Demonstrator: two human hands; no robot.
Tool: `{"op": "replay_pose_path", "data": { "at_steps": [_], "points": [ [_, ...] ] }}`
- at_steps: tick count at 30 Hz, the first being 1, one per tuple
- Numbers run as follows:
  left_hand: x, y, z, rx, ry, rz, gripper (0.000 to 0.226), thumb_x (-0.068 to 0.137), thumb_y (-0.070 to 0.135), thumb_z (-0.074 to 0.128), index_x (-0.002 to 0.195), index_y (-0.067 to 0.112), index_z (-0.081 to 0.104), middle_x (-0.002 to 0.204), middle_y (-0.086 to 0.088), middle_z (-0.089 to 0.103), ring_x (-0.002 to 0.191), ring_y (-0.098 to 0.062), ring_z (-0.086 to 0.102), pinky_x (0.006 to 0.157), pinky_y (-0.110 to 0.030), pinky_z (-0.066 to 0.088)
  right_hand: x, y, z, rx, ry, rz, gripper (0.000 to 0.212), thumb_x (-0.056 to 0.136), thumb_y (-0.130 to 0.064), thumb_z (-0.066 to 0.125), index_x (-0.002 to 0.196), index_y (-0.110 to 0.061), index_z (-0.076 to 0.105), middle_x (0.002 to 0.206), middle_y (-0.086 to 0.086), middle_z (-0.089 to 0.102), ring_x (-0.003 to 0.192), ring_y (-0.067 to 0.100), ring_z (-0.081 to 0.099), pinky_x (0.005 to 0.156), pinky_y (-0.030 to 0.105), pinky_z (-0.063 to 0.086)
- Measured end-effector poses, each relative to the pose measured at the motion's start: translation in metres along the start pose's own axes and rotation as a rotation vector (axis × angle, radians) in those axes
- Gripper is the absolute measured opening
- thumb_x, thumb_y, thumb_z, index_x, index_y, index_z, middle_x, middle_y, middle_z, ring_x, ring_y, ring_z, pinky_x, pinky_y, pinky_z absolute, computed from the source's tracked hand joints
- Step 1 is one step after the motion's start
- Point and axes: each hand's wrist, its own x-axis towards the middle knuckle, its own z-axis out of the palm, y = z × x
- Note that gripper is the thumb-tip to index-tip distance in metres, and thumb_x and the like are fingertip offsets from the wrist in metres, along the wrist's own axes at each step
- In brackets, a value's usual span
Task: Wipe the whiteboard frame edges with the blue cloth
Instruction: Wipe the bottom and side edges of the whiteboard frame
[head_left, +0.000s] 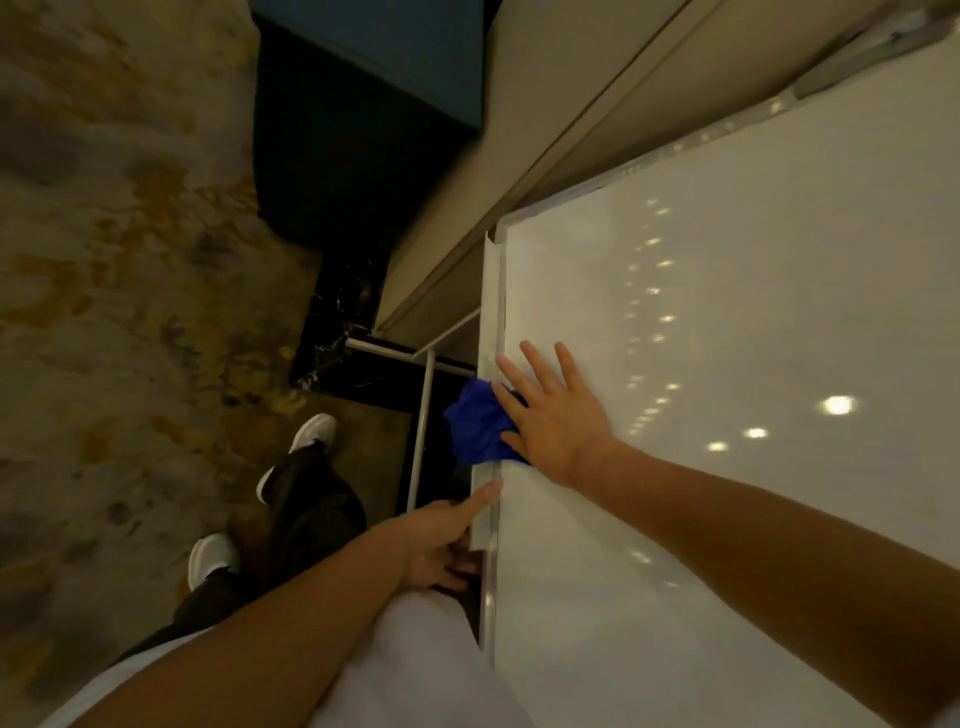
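Observation:
The whiteboard (753, 338) fills the right side, its pale metal frame edge (493, 291) running down the middle of the view. A bunched blue cloth (475, 428) lies over that edge. My right hand (550, 415) presses flat on the cloth with fingers spread, palm partly on the board surface. Lower down, my left hand (447, 540) grips the same frame edge, index finger stretched along it and the other fingers curled behind the tray lip.
The board stands on a white tubular stand (422, 415) close to a beige wall (545, 130). Patterned carpet (104, 260) covers the floor at left. My white shoes (311, 434) and dark trousers are beside the stand. A dark blue block (374, 104) sits at the top.

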Motion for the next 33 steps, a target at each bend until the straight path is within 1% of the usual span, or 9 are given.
{"op": "replay_pose_path", "data": {
  "at_steps": [2,9,15,20,23,26,29,31,33],
  "points": [
    [0.008,0.037,-0.004,-0.028,0.063,0.102,0.112,0.04,0.075,0.075,0.134,0.02,0.05,0.106,-0.007,0.069,0.092,-0.023,0.067,0.084,-0.042,0.054,0.027,0.009,0.0,0.016,0.043,-0.01,0.067,0.099,-0.059,0.016,0.156,-0.028,0.002,0.163,0.008,-0.015,0.146,0.038,-0.021,0.113,0.063,-0.015],
    [0.038,0.171,0.008,0.011,0.174,0.219,0.116,0.05,0.094,0.05,0.146,0.032,0.036,0.148,-0.003,0.045,0.134,-0.027,0.041,0.114,-0.051,0.029,0.111,0.08,-0.003,0.135,0.136,0.119,0.067,0.1,-0.054,0.024,0.156,-0.025,0.003,0.163,0.012,-0.016,0.146,0.04,-0.021,0.111,0.063,-0.018],
    [0.061,0.258,0.012,-0.096,0.127,0.18,0.111,0.05,0.096,0.05,0.139,0.03,0.049,0.133,-0.009,0.06,0.12,-0.031,0.056,0.103,-0.053,0.044,0.163,0.118,-0.006,0.273,0.172,0.269,0.068,0.1,-0.045,0.032,0.156,-0.021,0.0,0.164,0.015,0.001,0.149,0.039,-0.008,0.115,0.062,-0.007],
    [0.072,0.301,0.013,-0.142,0.196,0.154,0.086,0.06,0.095,0.041,0.107,0.026,0.063,0.102,-0.008,0.074,0.101,-0.027,0.063,0.068,-0.041,0.055,0.177,0.134,-0.016,0.373,0.272,0.247,0.077,0.08,-0.033,0.074,0.146,-0.024,0.035,0.144,0.02,0.041,0.133,0.044,0.035,0.112,0.059,0.021],
    [0.076,0.323,0.015,-0.169,0.31,0.283,0.064,0.08,0.079,0.041,0.102,0.025,0.068,0.081,0.001,0.078,0.084,-0.018,0.071,0.063,-0.032,0.054,0.18,0.131,-0.019,0.386,0.353,0.22,0.054,0.075,-0.022,0.077,0.124,-0.015,0.057,0.125,0.015,0.053,0.113,0.036,0.048,0.093,0.048,0.042],
    [0.074,0.347,0.015,-0.066,0.424,0.386,0.033,0.094,0.047,0.048,0.105,0.022,0.067,0.086,0.0,0.075,0.077,-0.014,0.07,0.06,-0.027,0.054,0.173,0.131,-0.021,0.462,0.353,0.253,0.041,0.075,-0.016,0.074,0.114,-0.011,0.064,0.12,0.015,0.058,0.108,0.034,0.051,0.084,0.043,0.046],
    [0.074,0.374,0.019,0.18,0.434,0.446,0.027,0.098,0.014,0.043,0.113,0.018,0.064,0.111,-0.009,0.067,0.09,-0.019,0.066,0.074,-0.032,0.056,0.161,0.131,-0.026,0.569,0.312,0.353,0.047,0.074,-0.015,0.073,0.12,-0.011,0.06,0.123,0.016,0.058,0.11,0.035,0.052,0.087,0.044,0.046],
    [0.076,0.388,0.02,0.255,0.453,0.437,0.024,0.097,0.008,0.044,0.11,0.014,0.064,0.111,-0.014,0.066,0.096,-0.026,0.064,0.083,-0.038,0.055,0.156,0.124,-0.029,0.65,0.283,0.402,0.059,0.073,-0.015,0.073,0.129,-0.01,0.055,0.128,0.017,0.056,0.112,0.036,0.052,0.091,0.045,0.046],
    [0.077,0.402,0.018,0.209,0.425,0.38,0.016,0.095,0.008,0.048,0.1,0.011,0.063,0.1,-0.015,0.066,0.088,-0.028,0.064,0.075,-0.038,0.055,0.157,0.114,-0.032,0.747,0.253,0.467,0.067,0.08,-0.021,0.065,0.141,-0.008,0.043,0.138,0.019,0.049,0.12,0.036,0.048,0.101,0.045,0.043]
  ]
}}
